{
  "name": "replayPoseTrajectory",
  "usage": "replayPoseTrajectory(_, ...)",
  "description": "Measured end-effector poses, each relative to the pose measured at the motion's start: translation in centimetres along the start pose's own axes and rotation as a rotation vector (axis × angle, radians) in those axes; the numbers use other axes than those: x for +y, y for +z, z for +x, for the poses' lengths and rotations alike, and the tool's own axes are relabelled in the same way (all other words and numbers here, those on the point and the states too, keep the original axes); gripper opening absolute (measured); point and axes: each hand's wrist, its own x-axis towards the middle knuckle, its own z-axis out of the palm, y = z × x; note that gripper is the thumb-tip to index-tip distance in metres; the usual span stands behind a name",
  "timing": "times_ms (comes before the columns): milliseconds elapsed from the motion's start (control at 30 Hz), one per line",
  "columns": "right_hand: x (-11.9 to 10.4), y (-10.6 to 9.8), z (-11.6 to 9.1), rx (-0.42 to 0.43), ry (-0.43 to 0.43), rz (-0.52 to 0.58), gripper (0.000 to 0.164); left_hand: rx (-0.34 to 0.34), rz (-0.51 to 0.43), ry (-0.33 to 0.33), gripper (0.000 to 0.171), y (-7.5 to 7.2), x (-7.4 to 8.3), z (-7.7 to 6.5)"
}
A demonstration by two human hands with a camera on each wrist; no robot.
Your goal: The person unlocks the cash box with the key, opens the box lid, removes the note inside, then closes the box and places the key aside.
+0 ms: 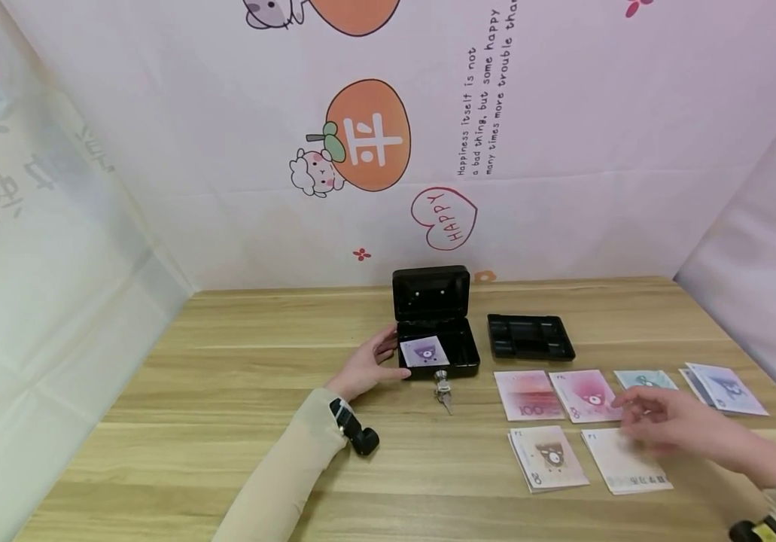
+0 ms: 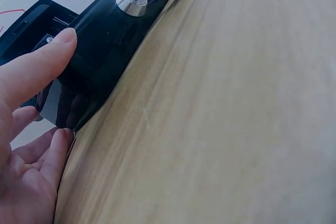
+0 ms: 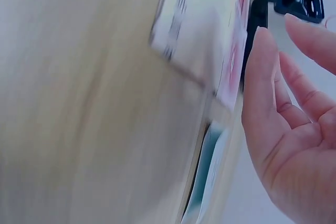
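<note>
A black cash box (image 1: 458,346) stands with its lid up, and a purple play banknote (image 1: 424,352) lies inside at the left. My left hand (image 1: 370,365) holds the box's front left corner, with the thumb (image 2: 55,56) on the front wall and the fingers by the side. Keys on a ring (image 1: 443,395) hang from the front lock (image 2: 131,2). My right hand (image 1: 682,425), slightly blurred, hovers over the banknotes with loosely bent fingers and nothing held. Beneath it lies a pale banknote stack (image 1: 631,463), with a pink banknote (image 1: 587,397) and a teal banknote (image 1: 638,379) close by.
A black compartment tray (image 1: 530,339) lies right of the box. More play banknotes are spread on the wooden table (image 1: 225,421): a red one (image 1: 528,397), a brown stack (image 1: 550,458) and blue ones (image 1: 729,389). A printed cloth (image 1: 564,211) hangs behind.
</note>
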Motion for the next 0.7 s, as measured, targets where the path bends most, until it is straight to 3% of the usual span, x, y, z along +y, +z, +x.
replayPoseTrajectory(367, -4.0, 3.2, 4.4, -0.036, 0.108, 0.066, 0.04, -0.003, -0.011, 0.01, 0.089, 0.1, -0.1, 0.0)
replayPoseTrajectory(600, -6.5, 4.6, 7.9, -0.014, 0.022, 0.074, 0.04, -0.005, 0.007, 0.01, 0.088, 0.0, -0.1, 0.1)
replayPoseTrajectory(700, -7.5, 4.7, 9.2, -0.007, 0.0, 0.074, 0.042, 0.001, 0.005, 0.006, 0.089, -0.1, -1.2, 0.7)
